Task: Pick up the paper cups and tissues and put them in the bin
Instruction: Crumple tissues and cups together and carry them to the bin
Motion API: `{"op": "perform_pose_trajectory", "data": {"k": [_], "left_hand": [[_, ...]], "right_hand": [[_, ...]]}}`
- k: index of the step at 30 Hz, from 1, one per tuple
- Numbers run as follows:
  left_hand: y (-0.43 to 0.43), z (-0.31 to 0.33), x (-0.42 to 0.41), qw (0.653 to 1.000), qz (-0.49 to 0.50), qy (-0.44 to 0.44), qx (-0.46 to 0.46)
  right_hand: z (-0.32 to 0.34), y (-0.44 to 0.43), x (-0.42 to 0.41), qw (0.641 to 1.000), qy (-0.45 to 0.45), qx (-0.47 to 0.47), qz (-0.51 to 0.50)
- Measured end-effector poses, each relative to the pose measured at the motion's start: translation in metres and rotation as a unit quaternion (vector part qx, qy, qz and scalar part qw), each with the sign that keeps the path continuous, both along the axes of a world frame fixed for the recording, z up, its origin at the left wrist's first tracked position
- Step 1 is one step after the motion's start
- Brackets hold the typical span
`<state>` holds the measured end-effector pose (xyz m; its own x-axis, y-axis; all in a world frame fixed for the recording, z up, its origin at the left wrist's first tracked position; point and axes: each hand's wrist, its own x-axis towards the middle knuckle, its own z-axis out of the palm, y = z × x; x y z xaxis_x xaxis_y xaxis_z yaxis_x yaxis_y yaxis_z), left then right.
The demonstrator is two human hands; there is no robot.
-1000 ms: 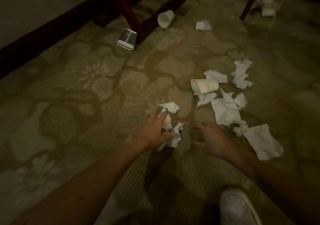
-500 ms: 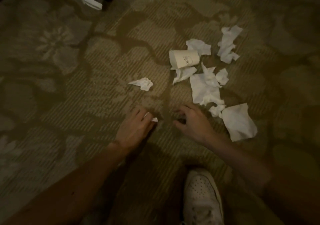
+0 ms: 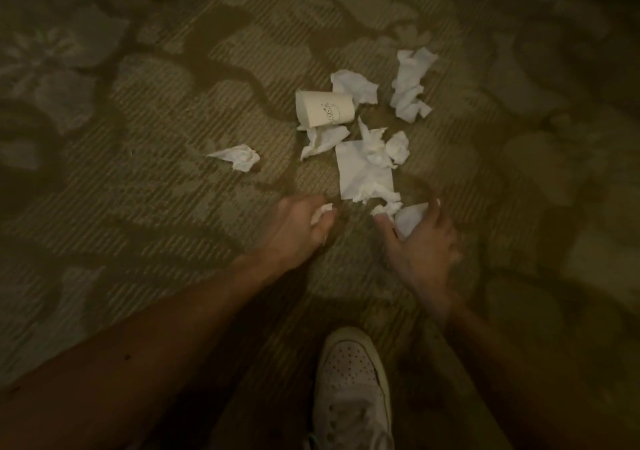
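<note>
Curled round a small wad of tissue [image 3: 320, 212], the left hand [image 3: 298, 227] was held close to the patterned carpet [image 3: 138, 207]. Just right of it, the right hand [image 3: 424, 245], somewhat blurred, had its fingers bent over a larger crumpled tissue [image 3: 410, 219] at the near edge of the litter. Farther off, a white paper cup [image 3: 323, 108] lay on its side among more tissues [image 3: 410, 85], with a lone tissue [image 3: 237, 156] apart to the left. A white shoe [image 3: 349, 387] stood nearest, between the forearms.
</note>
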<state>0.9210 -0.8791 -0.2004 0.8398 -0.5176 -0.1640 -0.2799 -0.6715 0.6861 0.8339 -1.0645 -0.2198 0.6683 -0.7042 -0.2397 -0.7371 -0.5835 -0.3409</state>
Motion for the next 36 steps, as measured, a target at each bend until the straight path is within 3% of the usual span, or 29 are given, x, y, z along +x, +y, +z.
{"op": "perform_pose_trajectory", "data": {"k": [6, 9, 13, 19, 26, 31, 36], "left_hand": [[0.005, 0.008, 0.005, 0.996, 0.050, 0.066, -0.030], [0.007, 0.004, 0.011, 0.994, 0.090, 0.054, -0.034], [0.009, -0.003, 0.016, 0.990, 0.121, 0.060, -0.043], [0.014, -0.006, 0.032, 0.982, 0.186, 0.021, -0.015], [0.044, -0.013, 0.071, 0.961, 0.273, -0.044, 0.023], [0.058, -0.016, 0.086, 0.968, 0.219, -0.001, 0.121], [0.060, -0.020, 0.081, 0.970, 0.204, -0.026, 0.132]], "right_hand": [[-0.019, 0.010, 0.016, 0.995, -0.068, -0.014, 0.074], [-0.024, 0.010, 0.019, 0.986, -0.120, -0.017, 0.114], [-0.019, 0.007, 0.027, 0.977, -0.156, 0.051, 0.138], [-0.006, 0.014, 0.049, 0.958, -0.226, 0.022, 0.176], [-0.026, 0.015, 0.087, 0.960, -0.164, -0.014, 0.228], [-0.029, 0.024, 0.091, 0.969, -0.061, -0.045, 0.236], [-0.031, 0.025, 0.096, 0.965, -0.096, -0.059, 0.237]]}}
